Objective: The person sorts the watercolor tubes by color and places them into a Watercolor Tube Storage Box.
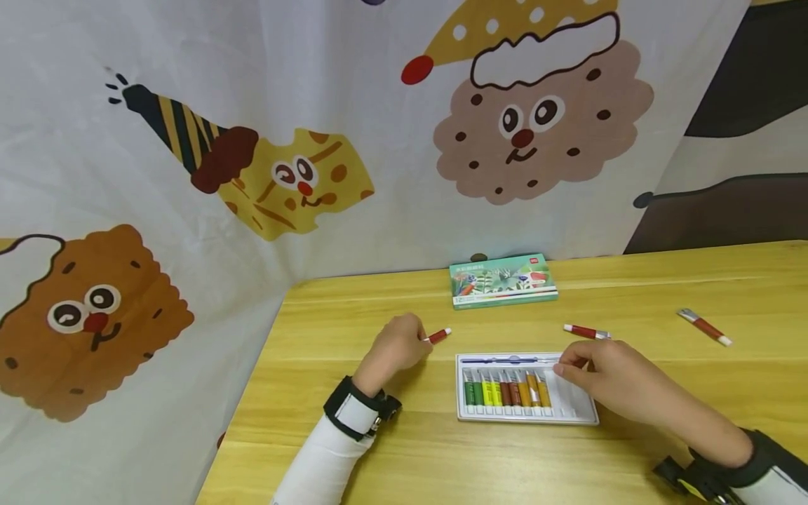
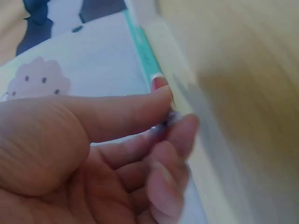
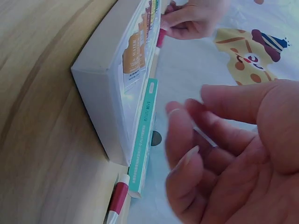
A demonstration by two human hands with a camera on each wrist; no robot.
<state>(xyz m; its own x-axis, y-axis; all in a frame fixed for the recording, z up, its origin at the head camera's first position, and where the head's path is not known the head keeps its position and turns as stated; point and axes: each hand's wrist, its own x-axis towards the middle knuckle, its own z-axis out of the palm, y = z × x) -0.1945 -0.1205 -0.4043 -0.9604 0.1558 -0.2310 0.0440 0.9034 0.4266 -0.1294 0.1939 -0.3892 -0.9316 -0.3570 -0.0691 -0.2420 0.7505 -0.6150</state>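
My left hand (image 1: 394, 344) pinches a dark red paint tube (image 1: 439, 335) with a white cap, left of the white paint tray (image 1: 573, 403). In the left wrist view, thumb and fingers meet around that tube and hide much of it. Green, yellow, brown and ochre paint tubes (image 1: 497, 394) lie side by side in the tray, below a thin paintbrush (image 1: 505, 360). Over the tray's right end hovers my right hand (image 1: 615, 375), its fingers loosely bent. The right wrist view shows a gap between thumb and fingers, with nothing held.
A green paint box (image 1: 503, 284) lies behind the tray, near the patterned cloth (image 1: 404, 231). One red tube (image 1: 583, 331) rests just beyond the right hand, and another brownish-red tube (image 1: 705, 327) lies farther right on the wooden table (image 1: 505, 463).
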